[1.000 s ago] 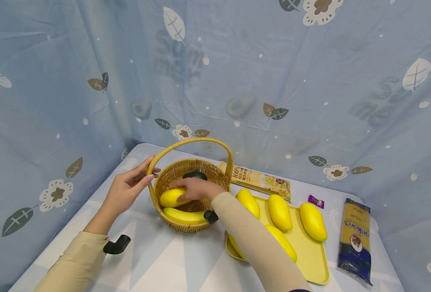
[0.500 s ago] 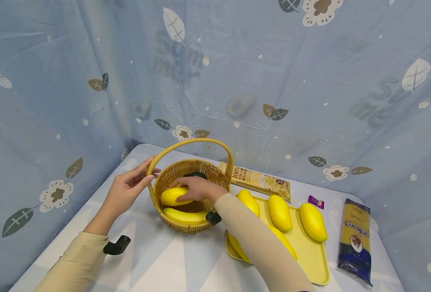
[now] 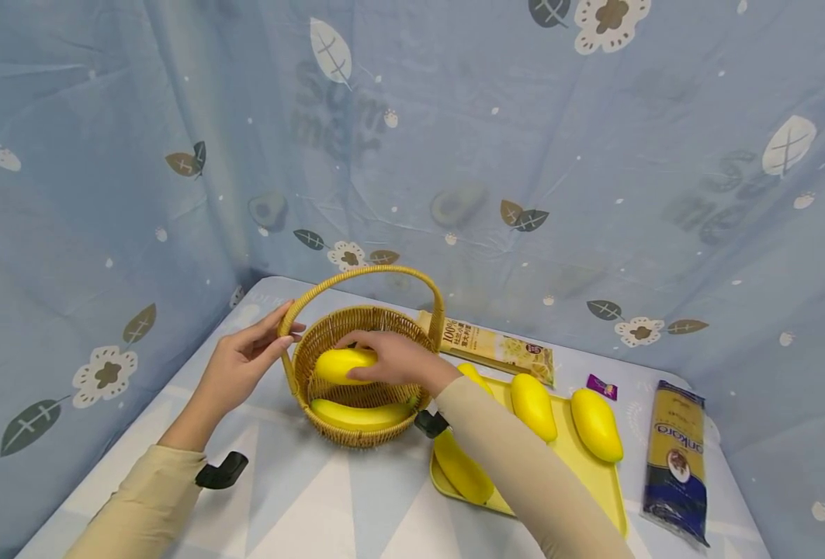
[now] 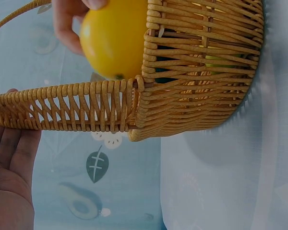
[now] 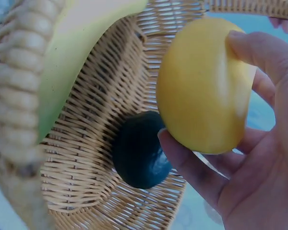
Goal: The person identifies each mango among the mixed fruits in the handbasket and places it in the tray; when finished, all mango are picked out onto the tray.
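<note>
My right hand (image 3: 405, 361) grips a yellow mango (image 3: 342, 366) with thumb and fingers, above the floor of a round wicker basket (image 3: 362, 441). In the left wrist view the mango (image 4: 116, 38) is at the basket's rim, partly above it. My left hand (image 3: 244, 357) holds the left side of the basket's arched handle (image 3: 370, 269), thumb in front and fingers behind. A banana (image 3: 363, 417) lies along the near inside of the basket. A dark green, avocado-like fruit (image 5: 141, 151) sits in the basket, hidden by the right hand in the head view.
Right of the basket, a yellow tray (image 3: 587, 473) carries several yellow fruits, including mangoes (image 3: 534, 407), partly covered by my right sleeve. Behind it lies a pasta packet (image 3: 496, 347). Farther right are a small purple packet (image 3: 602, 387) and a blue-and-gold packet (image 3: 676, 462).
My right hand has raised the mango within the basket and shifted it slightly right. The left hand has stayed on the handle.
</note>
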A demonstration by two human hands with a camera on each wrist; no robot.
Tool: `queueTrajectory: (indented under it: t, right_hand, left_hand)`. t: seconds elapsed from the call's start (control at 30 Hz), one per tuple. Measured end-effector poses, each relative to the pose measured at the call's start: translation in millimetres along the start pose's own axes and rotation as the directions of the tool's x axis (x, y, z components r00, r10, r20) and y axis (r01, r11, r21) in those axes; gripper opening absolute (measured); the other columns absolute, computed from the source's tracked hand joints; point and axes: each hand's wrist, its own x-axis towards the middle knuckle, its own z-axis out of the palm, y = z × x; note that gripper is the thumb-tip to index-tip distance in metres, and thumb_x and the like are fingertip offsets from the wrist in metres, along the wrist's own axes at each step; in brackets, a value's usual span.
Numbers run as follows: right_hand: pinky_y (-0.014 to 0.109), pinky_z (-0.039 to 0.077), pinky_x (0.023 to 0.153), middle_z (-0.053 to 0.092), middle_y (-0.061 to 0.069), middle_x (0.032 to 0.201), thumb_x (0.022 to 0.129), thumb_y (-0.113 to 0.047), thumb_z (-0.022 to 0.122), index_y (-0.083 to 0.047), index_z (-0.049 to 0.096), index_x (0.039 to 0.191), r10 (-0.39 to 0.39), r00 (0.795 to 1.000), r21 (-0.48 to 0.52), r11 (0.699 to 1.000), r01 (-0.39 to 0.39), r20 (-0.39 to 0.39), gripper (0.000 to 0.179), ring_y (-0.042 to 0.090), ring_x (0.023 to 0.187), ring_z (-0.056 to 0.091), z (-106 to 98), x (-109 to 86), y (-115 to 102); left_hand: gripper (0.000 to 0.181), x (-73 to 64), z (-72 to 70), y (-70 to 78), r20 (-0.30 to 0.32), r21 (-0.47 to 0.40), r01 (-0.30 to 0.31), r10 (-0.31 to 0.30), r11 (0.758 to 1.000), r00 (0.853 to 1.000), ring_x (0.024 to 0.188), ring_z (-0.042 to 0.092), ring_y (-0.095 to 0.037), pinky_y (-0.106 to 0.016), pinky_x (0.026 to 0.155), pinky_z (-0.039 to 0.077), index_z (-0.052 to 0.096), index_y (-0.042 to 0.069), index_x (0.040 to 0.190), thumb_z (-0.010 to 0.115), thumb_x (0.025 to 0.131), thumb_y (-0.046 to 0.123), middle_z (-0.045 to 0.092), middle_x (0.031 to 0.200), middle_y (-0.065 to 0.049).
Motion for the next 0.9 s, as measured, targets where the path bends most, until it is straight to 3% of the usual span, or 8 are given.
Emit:
queueTrajectory:
  t: [0.33, 0.6, 0.9]
  right_hand:
    - [0.034, 0.050, 0.085, 0.058, -0.003, 0.140, 0.098, -0.043, 0.066, -0.039, 0.055, 0.140, 0.016, 0.993, -0.045, 0.999, -0.021, -0.118, 0.043, 0.015, 0.111, 0.059, -14, -40.3, -3]
    - [0.045, 0.047, 0.105, 0.052, -0.007, 0.148, 0.097, -0.043, 0.067, -0.040, 0.055, 0.142, 0.054, 0.981, -0.022, 0.998, -0.059, -0.188, 0.046, 0.019, 0.132, 0.052, -23, -84.8, 2]
    - [0.042, 0.052, 0.090, 0.056, -0.005, 0.142, 0.094, -0.043, 0.071, -0.041, 0.056, 0.141, 0.144, 0.944, -0.024, 0.987, -0.159, -0.298, 0.049, 0.020, 0.115, 0.059, -20, -138.3, 15]
  left_hand:
    - [0.058, 0.3, 0.6, 0.5, -0.015, -0.002, 0.013, -0.013, 1.000, 1.000, 0.108, 0.066, -0.001, -0.015, 0.086, 0.055, 0.049, 0.026, 0.153, 0.063, 0.101, 0.004, 0.071, 0.124, -0.012]
    - [0.057, 0.9, 1.4, 0.6, -0.015, 0.000, 0.019, -0.019, 1.000, 1.000, 0.108, 0.066, 0.000, -0.015, 0.087, 0.054, 0.049, 0.027, 0.152, 0.063, 0.101, 0.006, 0.071, 0.124, -0.012]
    - [0.057, 0.1, 0.7, -0.2, -0.014, 0.013, 0.013, -0.013, 1.000, 1.000, 0.108, 0.066, 0.001, -0.013, 0.089, 0.053, 0.048, 0.026, 0.153, 0.062, 0.101, 0.005, 0.071, 0.124, -0.013]
